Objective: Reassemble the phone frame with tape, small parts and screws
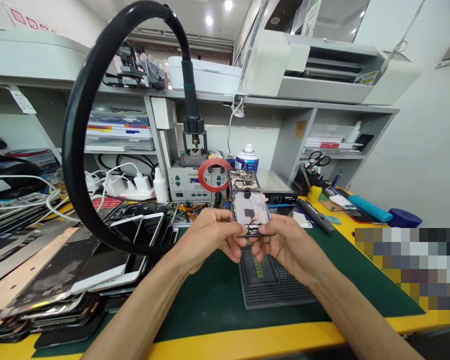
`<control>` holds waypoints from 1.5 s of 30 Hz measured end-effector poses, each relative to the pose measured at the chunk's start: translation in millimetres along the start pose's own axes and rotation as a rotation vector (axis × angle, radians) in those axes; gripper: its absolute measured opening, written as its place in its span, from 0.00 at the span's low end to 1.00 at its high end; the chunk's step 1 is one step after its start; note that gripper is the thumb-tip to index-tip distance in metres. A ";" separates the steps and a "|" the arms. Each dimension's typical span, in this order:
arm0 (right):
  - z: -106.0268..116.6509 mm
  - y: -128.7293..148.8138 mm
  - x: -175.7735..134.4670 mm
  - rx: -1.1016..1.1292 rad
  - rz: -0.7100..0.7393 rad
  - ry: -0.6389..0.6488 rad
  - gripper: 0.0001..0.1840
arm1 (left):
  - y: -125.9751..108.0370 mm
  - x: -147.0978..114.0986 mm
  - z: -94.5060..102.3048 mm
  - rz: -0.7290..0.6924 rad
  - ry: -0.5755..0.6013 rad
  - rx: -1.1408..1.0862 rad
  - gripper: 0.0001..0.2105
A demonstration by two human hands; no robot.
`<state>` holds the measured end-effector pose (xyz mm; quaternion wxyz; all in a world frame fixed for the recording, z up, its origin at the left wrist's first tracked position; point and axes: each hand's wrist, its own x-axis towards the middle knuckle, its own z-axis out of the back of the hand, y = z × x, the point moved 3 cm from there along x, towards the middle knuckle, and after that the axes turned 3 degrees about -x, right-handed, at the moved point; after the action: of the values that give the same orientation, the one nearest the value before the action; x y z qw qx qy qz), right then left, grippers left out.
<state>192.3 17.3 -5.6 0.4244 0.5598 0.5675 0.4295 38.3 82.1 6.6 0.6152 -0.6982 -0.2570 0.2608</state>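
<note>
An opened smartphone [247,202] is held up above the bench, its inside facing me. Its circuit board shows at the far end, with a pale silvery area below it. My left hand [217,232] grips the near left corner, thumb on the lower edge. At the near right corner my right hand [283,237] pinches the same edge between thumb and fingers. The thumbs lie close together on the small parts there. Below the hands, a dark grey perforated pad [260,297] lies on the green mat [210,310].
Stacks of phone parts and screens [135,250] fill the left side. A thick black hose [75,125] arches over them from a grey rework station [187,185]. A spray can [246,159] stands behind the phone. Scissors [318,159] and a black pen-like tool [315,216] are at the right.
</note>
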 end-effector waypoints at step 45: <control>-1.8 7.7 -4.0 -0.049 0.038 0.216 0.10 | -13.3 -7.8 -4.5 -0.313 0.071 0.459 0.12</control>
<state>192.7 13.3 2.2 0.3661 0.5106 0.5884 0.5090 35.1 75.0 20.7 0.7986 -0.5011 -0.2745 0.1894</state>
